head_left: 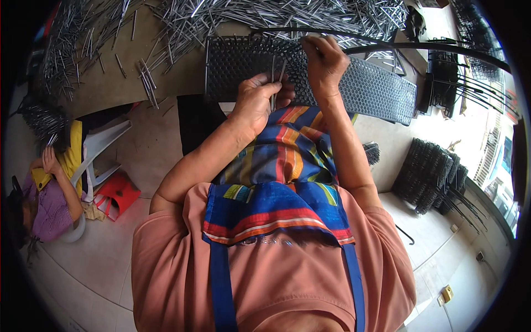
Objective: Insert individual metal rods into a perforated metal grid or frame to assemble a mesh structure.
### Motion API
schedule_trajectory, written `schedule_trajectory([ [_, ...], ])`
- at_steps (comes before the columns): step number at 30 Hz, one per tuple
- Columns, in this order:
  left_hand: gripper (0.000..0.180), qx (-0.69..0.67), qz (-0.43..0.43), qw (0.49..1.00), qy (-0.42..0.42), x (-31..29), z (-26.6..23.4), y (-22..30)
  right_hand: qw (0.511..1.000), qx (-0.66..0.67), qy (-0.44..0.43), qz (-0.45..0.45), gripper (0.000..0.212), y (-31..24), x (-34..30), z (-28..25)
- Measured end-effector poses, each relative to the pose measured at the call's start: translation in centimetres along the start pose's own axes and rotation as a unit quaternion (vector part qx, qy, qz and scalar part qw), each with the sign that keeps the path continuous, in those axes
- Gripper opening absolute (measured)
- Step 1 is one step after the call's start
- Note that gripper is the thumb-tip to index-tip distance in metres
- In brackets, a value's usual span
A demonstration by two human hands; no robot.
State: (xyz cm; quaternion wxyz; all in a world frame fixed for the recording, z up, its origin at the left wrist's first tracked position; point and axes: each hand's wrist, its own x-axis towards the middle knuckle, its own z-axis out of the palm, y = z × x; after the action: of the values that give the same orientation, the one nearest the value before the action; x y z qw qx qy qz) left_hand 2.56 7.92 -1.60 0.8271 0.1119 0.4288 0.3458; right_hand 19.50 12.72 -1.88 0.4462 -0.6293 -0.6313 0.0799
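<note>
Left hand [255, 102] fingers curl shut around thin metal rods [276, 83]; right hand [323, 61] fingers pinch the perforated panel [370, 88].

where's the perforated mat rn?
Head view, top centre: the dark perforated mat lies across the table, under the right hand, just beyond the left hand, below the loose metal pins.

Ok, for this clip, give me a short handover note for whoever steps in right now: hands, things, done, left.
Left hand: shut on a few thin metal rods, held upright over the panel.
Right hand: fingertips pinched at the top edge of the perforated grey panel; what they grip cannot be told.
Loose rod pile lies on the table beyond the panel.
Done: cannot tell how many rods are seated.
Left: the rods in hand, not yet placed.
</note>
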Motion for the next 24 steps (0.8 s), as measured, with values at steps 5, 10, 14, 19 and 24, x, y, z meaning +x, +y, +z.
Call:
schedule_trajectory([
  [5, 0.019, -0.03, 0.006, 0.999, -0.015, 0.0, 0.8, 0.2, 0.978, 0.073, -0.094, 0.169, 0.012, -2.0, -0.9, -2.0],
  [10, 0.013, 0.025, -0.048, 0.996, -0.069, -0.3, 1.8, 0.3, 0.869, 0.254, -0.25, 0.342, 0.015, -2.1, -2.1, -3.3],
  [14, 0.012, 0.081, -0.056, 0.992, -0.081, -0.4, 1.9, 0.7, 0.819, 0.336, -0.228, 0.405, 0.011, -2.0, -1.4, -4.1],
  [19, 0.017, 0.101, -0.045, 0.994, -0.001, 0.9, 0.7, 0.7, 0.939, 0.286, 0.099, 0.165, 0.006, 0.5, -0.8, -3.6],
  [24, 0.017, 0.098, -0.057, 0.994, -0.003, 1.0, 0.8, 0.9, 0.98, 0.178, 0.065, 0.054, 0.008, 2.0, -0.6, -2.8],
])
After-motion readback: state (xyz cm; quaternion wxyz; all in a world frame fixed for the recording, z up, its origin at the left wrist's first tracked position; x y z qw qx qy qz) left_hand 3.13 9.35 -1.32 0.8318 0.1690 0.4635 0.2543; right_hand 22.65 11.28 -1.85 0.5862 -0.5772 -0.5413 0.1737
